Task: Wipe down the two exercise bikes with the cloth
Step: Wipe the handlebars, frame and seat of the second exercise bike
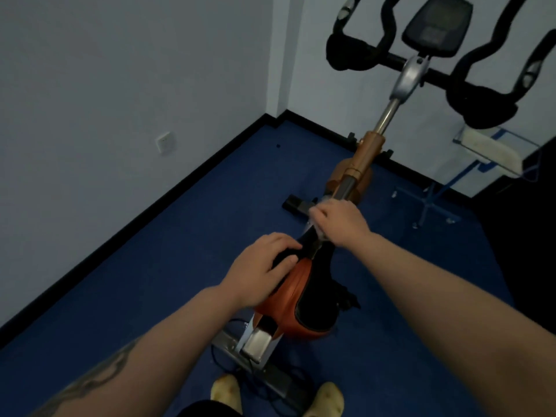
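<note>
One exercise bike (pixel 365 159) with an orange frame stands in front of me, seen from behind its seat. Its orange and black saddle (pixel 304 299) is just below me, with black handlebars (pixel 481 94) and a console (pixel 437 25) at the far end. My left hand (pixel 261 270) rests on the left side of the saddle's nose, fingers curled over it. My right hand (pixel 338 222) grips a pale cloth (pixel 314 225) at the tip of the saddle, by the seat post. Most of the cloth is hidden under that hand. No second bike is in view.
Blue carpet covers the floor. White walls with black skirting meet in a corner ahead on the left, with a wall socket (pixel 165 142). A blue metal rack (pixel 493 152) stands at the right wall. A black cable lies by the rear base (pixel 255 374), near my yellow shoes (pixel 227 392).
</note>
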Motion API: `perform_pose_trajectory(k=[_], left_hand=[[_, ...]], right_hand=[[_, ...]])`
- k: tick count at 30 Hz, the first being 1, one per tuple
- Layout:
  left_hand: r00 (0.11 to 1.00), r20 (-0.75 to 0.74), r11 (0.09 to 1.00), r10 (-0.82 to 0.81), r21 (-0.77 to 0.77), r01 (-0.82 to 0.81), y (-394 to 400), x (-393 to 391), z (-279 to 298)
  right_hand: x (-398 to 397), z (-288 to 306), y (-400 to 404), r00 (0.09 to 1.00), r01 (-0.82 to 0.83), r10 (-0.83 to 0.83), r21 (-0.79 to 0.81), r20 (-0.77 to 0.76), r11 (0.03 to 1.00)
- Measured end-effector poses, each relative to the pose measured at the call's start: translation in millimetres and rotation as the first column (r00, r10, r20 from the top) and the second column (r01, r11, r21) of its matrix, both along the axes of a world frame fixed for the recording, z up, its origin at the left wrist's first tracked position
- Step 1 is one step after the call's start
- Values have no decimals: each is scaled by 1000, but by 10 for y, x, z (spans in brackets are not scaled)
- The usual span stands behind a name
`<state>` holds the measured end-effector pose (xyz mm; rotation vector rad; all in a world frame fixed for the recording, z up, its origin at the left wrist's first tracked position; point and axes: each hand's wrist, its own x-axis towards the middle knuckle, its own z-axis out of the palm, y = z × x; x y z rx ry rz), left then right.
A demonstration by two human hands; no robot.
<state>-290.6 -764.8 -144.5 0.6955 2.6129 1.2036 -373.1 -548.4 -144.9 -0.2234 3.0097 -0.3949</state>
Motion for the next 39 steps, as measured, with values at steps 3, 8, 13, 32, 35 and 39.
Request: perform_pose_trajectory(k=[3, 8, 13, 32, 35, 39], left_hand=[[1000, -25, 1000, -7, -16, 7, -8, -35, -69], [998, -56, 999, -29, 37, 31, -37, -55, -149], [999, -48, 997, 1, 71, 3, -27, -26, -200], [995, -87, 994, 47, 104, -37, -18, -4, -164], [996, -81, 998, 27, 60, -22, -8, 6, -112], [997, -68, 999, 28, 39, -26, 7, -19, -81]], right_hand=[[90, -118, -120, 965, 262, -253, -208, 72, 942], [1119, -76, -596, 911, 410, -400, -326, 101, 852], [1224, -43, -713, 872, 488, -468, -211, 140, 847], [2024, -166, -1090, 847, 464, -500, -209, -180, 861], [1808, -193, -915, 792, 559, -610, -383, -14, 735], [1940, -196, -1294, 571, 688, -820, -520, -43, 506]])
